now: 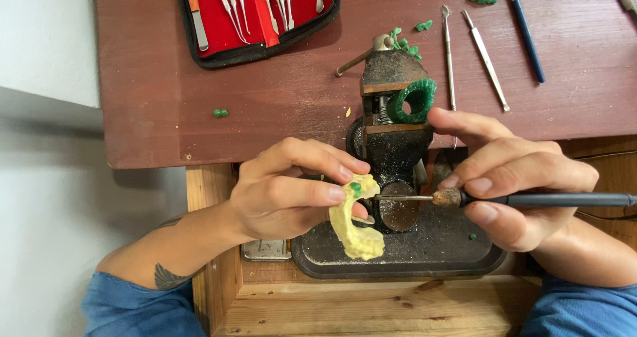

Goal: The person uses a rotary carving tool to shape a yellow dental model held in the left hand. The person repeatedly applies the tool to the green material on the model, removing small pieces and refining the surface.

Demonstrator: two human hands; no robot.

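**Heated tool tip at green wax on yellow cast, held over small vise**

The dark red table (265,104) fills the far half of the view; a lighter wooden bench (371,307) lies nearest. A black tray (398,257), dusted with filings, sits on the bench edge, and a small vise (391,121) stands at its far side with a green wax ring (417,99) clamped in it.

The left hand (282,191) grips a yellow dental cast (355,227) between thumb and fingers, above the left part of the tray. The cast's long axis runs near to far, and a green wax spot (356,189) sits at its far end, by the fingertips.

The right hand (511,171) is closed in a pen grip on a black-handled wax tool (531,199). The tool lies level, left to right, its thin metal tip pointing left and meeting the cast just beside the green spot. The cast therefore lies directly left of the right hand, along the tool's own line.

The vise stands immediately beyond the tip, close to both hands. Farther off: an open red instrument case (255,15) at far left, loose metal picks (468,51) and a blue-handled tool (527,31) at far right, and scattered green wax scraps (405,41) near the vise and one (220,113) on the table to the left.
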